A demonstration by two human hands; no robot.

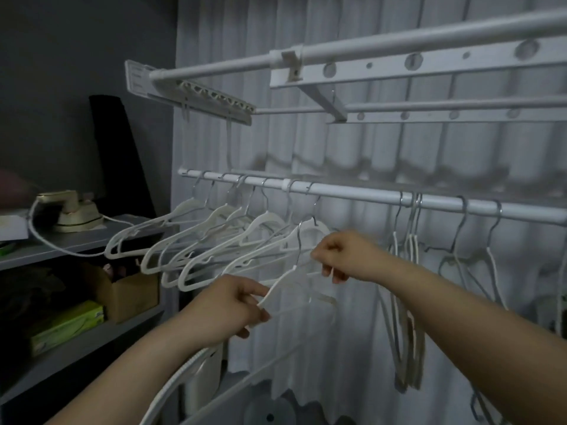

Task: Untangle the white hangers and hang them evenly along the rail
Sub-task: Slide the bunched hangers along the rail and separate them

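1. Below the white metal rail (346, 194), the left hand (225, 305) pinches a thin white plastic hanger (280, 282) by its shoulder, seemingly steadying it.
2. The right hand (340, 256) has its fingers (337, 276) clamped near the hanger's neck, probably to free it from the bunched white hangers (214, 250) to their left.

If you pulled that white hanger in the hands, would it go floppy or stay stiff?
Probably stiff: the white hanger keeps its angled shape while the left hand pinches one end. Likely light, since its frame looks thin. Its metal hook may snag on the neighbouring hangers crowded on the rail.
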